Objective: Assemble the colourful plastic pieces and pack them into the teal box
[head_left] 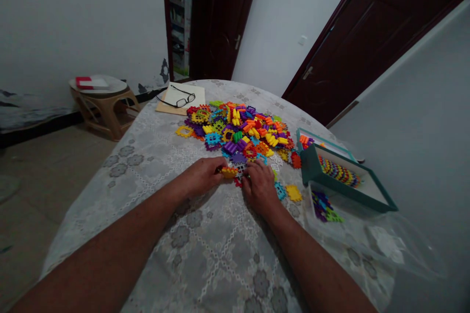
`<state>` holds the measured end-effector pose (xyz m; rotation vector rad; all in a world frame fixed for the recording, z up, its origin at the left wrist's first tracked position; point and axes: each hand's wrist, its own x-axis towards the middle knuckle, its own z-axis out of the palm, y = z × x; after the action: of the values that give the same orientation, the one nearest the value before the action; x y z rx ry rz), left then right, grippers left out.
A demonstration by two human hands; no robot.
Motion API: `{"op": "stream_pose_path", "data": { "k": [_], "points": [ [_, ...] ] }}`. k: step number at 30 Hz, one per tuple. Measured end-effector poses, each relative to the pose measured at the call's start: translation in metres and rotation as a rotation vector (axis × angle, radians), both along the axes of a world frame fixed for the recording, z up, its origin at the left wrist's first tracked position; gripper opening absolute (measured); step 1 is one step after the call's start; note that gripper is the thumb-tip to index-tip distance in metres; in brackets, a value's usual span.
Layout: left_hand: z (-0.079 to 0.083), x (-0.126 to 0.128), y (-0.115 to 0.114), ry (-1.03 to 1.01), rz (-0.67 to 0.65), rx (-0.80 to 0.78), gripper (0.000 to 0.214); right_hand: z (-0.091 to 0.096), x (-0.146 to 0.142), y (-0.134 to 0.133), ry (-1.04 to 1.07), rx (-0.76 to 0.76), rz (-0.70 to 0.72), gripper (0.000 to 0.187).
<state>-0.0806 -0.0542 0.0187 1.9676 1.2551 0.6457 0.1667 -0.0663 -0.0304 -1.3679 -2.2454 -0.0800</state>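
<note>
My left hand (205, 175) is closed on several orange-yellow plastic building pieces (229, 172) with notched edges, pinched together between thumb and fingers. Just to the right, my right hand (260, 187) rests low over the front edge of a heap of pieces, its fingers curled downward. What lies under those fingers is hidden. A small red piece (238, 182) shows between the two hands. Beyond them spreads the heap of colourful interlocking plastic pieces (238, 129), square and tube-shaped. Beside my right wrist lie a blue piece (280, 190) and a yellow square piece (293, 192).
A green box (347, 178) with rows of stacked pieces stands at the right, near a clear plastic bag (389, 242). Black glasses (181, 102) lie on a pad at the back left. The round table wears a patterned cloth (205, 254). A stool (106, 107) stands beyond.
</note>
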Motion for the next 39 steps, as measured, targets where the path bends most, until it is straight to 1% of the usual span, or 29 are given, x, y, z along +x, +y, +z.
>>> {"op": "stream_pose_path", "data": {
  "k": [3,5,10,14,16,18,20,21,23,26,29,31,33,35,39],
  "points": [
    [0.004,0.0,-0.002,-0.032,-0.065,-0.03,0.004,0.001,0.001,0.001,0.001,0.01,0.011,0.014],
    [0.005,0.001,-0.004,-0.028,-0.096,-0.018,0.006,0.002,0.002,0.002,0.032,0.031,0.002,0.013],
    [0.002,0.007,-0.004,0.022,-0.1,0.074,0.007,0.006,0.001,-0.002,0.129,0.085,-0.008,0.015],
    [-0.002,0.008,-0.003,0.072,-0.075,0.085,0.007,0.007,-0.003,-0.007,0.126,0.106,0.024,0.021],
    [-0.004,0.008,-0.003,0.093,-0.037,0.086,0.015,0.007,-0.004,-0.007,0.099,0.096,0.05,0.023],
    [-0.006,0.008,-0.003,0.111,-0.001,0.096,0.031,0.007,-0.005,-0.007,0.08,0.078,0.071,0.025],
    [-0.01,0.007,-0.002,0.102,0.006,0.11,0.047,0.008,-0.006,-0.006,0.069,0.056,0.09,0.027],
    [-0.011,0.007,-0.001,0.086,-0.006,0.116,0.051,0.009,-0.006,-0.006,0.07,0.041,0.105,0.027],
    [-0.013,0.006,0.001,0.054,-0.048,0.116,0.047,0.011,-0.008,-0.006,0.094,0.001,0.154,0.026],
    [-0.011,0.003,0.003,0.047,-0.094,0.086,0.024,0.015,-0.008,-0.007,0.174,-0.046,0.226,0.032],
    [-0.006,0.001,0.002,0.071,-0.083,0.07,0.011,0.019,-0.001,-0.009,0.207,-0.012,0.196,0.034],
    [-0.003,-0.001,0.001,0.081,-0.069,0.076,0.006,0.023,0.006,-0.011,0.141,0.005,0.158,0.028],
    [-0.001,-0.004,0.0,0.102,-0.066,0.086,0.005,0.026,0.01,-0.016,0.022,-0.027,0.134,0.02],
    [0.0,-0.008,0.001,0.134,-0.064,0.092,0.008,0.029,0.01,-0.02,-0.081,-0.082,0.114,0.018],
    [-0.004,-0.013,0.004,0.177,-0.041,0.078,0.024,0.029,0.001,-0.024,-0.176,-0.127,0.078,0.015]
  ]
}}
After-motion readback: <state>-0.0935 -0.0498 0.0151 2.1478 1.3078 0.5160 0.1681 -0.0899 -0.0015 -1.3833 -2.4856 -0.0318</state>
